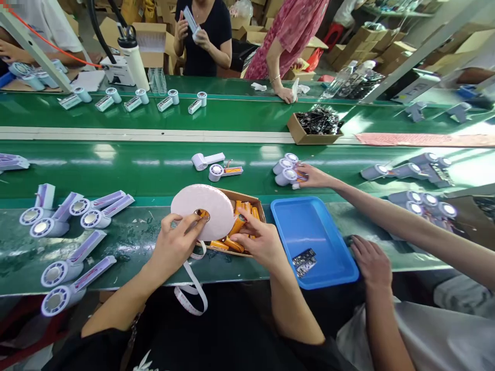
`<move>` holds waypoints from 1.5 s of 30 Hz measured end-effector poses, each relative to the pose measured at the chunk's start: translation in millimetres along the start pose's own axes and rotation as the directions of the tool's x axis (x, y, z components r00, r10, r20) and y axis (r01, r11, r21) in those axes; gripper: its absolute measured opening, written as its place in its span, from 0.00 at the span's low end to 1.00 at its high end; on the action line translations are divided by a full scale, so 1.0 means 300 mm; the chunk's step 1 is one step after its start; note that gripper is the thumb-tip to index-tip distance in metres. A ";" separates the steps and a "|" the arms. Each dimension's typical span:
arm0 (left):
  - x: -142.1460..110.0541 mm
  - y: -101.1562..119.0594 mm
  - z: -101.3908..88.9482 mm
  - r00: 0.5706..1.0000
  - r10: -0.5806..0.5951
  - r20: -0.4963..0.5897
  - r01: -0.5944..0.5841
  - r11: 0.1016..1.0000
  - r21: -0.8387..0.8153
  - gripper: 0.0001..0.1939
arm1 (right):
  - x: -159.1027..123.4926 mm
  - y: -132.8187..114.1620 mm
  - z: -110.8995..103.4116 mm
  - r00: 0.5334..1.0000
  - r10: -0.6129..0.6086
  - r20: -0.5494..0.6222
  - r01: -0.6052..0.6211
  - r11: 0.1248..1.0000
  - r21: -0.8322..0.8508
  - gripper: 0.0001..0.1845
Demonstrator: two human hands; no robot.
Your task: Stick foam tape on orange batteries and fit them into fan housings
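Note:
My left hand (174, 239) is closed on a white reel (216, 208) of tape, with fingers at its centre hole. A loose strip of tape (195, 281) hangs from the reel over the bench edge. My right hand (265, 241) grips an orange battery (236, 225) between thumb and fingers. Beneath both hands stands a cardboard box (260, 208) with more orange batteries (220, 245) in it; the reel hides part of the box.
Several lilac handheld fans (58, 270) lie at left. A blue tray (340, 257) with circuit boards (304, 262) sits at right. Beside it, a co-worker's hand (309, 176) touches grouped fans (286, 172). Two fan pieces (226, 171) rest on the green belt (154, 165).

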State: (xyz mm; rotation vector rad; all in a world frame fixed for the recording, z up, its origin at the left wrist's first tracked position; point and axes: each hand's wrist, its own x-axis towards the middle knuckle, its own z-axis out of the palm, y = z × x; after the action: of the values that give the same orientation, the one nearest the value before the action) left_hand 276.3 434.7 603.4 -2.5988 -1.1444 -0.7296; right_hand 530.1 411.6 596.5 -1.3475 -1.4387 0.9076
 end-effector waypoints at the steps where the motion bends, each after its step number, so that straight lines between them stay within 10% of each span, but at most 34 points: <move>1: 0.008 0.010 0.001 1.000 -0.004 -0.009 0.004 1.000 0.010 0.25 | -0.008 0.013 0.014 0.999 0.042 0.028 -0.045 0.991 0.126 0.32; 6: -0.014 0.084 0.023 0.999 -0.041 0.025 0.042 0.997 -0.058 0.26 | 0.002 0.045 -0.012 0.952 0.174 -0.251 0.000 0.822 0.570 0.30; 11: 0.004 0.029 0.024 0.978 0.042 0.206 0.003 0.977 -0.212 0.36 | 0.076 0.036 -0.182 0.776 0.095 -0.624 0.293 0.821 0.490 0.26; 14: 0.205 -0.105 0.087 0.925 0.145 0.352 0.002 0.922 -0.386 0.33 | 0.094 0.029 -0.188 0.829 0.071 -0.555 0.241 0.850 0.468 0.28; 18: 0.565 -0.290 0.296 0.866 -0.355 0.351 0.420 0.898 -0.128 0.27 | 0.082 0.029 -0.102 0.881 0.085 -0.466 0.150 0.884 0.444 0.30; 21: 0.702 -0.365 0.425 0.742 -0.361 0.565 0.439 0.899 -0.002 0.25 | 0.051 0.046 -0.089 0.901 0.085 -0.425 0.121 0.893 0.435 0.36; 32: 0.543 -0.561 0.470 0.854 -0.058 0.518 0.044 0.998 0.040 0.19 | 0.158 0.069 -0.201 0.954 0.056 -0.296 0.087 0.889 0.449 0.34; 39: 0.529 -0.552 0.520 0.802 -0.012 0.598 0.120 0.983 -0.142 0.14 | 0.434 0.045 -0.059 0.997 -0.049 -0.056 0.067 0.913 0.403 0.34; 45: 0.545 -0.528 0.605 0.791 -0.049 0.609 0.185 0.969 -0.162 0.11 | 0.716 0.102 -0.008 0.978 -0.110 0.176 0.109 0.994 0.018 0.31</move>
State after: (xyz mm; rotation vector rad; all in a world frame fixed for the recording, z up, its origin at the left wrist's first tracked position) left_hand 318.3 713.7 531.4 -3.0789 -1.4679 -0.0047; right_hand 549.9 627.6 598.6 -1.1929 -1.6261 0.9790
